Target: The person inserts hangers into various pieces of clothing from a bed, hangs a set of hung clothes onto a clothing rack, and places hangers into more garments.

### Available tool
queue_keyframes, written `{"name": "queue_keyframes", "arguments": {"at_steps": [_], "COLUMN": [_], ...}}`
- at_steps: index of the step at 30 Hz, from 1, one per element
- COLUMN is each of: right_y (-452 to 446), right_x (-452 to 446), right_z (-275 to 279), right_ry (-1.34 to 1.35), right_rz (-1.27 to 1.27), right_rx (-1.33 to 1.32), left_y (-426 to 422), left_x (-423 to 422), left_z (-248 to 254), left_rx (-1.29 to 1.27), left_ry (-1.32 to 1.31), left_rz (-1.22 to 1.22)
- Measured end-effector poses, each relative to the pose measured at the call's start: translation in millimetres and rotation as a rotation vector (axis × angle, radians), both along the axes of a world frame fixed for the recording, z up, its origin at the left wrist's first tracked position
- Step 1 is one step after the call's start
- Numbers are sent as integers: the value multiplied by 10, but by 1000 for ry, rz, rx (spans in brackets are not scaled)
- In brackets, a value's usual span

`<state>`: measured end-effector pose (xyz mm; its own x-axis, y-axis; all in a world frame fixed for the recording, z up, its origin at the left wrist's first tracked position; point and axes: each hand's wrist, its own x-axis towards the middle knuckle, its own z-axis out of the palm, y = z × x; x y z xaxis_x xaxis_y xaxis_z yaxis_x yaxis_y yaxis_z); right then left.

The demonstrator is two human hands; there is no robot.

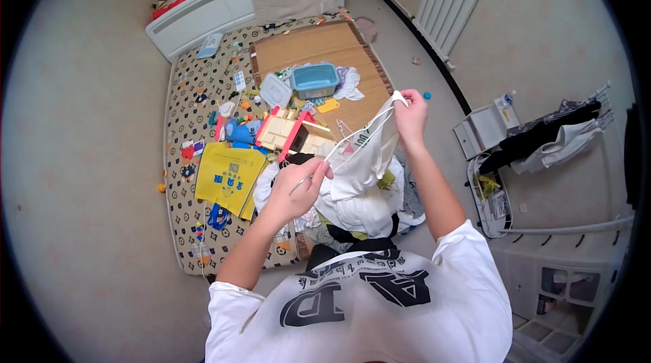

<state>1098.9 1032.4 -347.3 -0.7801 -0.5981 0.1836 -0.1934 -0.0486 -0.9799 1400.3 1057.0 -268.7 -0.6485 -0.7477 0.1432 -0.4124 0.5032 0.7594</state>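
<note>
Near the middle, my left hand [298, 188] is closed round one end of a thin white hanger [346, 138]. My right hand [411, 117], higher and to the right, pinches the edge of a white garment [359, 165] by the hanger's other side. The garment hangs between my hands, with small green and pink print on it. Below it lies a heap of clothes [363, 216] in white, green and black at the bed's near edge.
A patterned bed [186, 207] bears a yellow bag [227, 176], a blue bin [315, 80], a toy house [288, 134] and scattered toys. At the right stand a white cabinet [478, 134] and a rack with hanging clothes [563, 136].
</note>
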Motion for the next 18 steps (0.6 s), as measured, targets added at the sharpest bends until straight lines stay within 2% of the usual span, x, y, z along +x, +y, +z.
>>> {"name": "queue_keyframes", "arguments": {"at_steps": [3, 9, 13, 17, 18], "right_y": [68, 266, 237, 236, 240], "right_x": [-36, 493, 394, 280, 217], "right_z": [24, 231, 163, 183, 188], "right_ry": [189, 444, 424, 539, 568], "right_rz": [-58, 24, 56, 16, -14], "right_rx": [147, 260, 220, 129, 86], "left_y": [9, 31, 42, 100, 102], "left_x": [-74, -453, -583, -518, -485], "left_z": [-55, -352, -360, -378, -420], "left_rx": [-25, -151, -56, 111, 60], "left_ry": [-48, -74, -15, 91, 46], "left_rz": [-11, 32, 1, -173, -189]}}
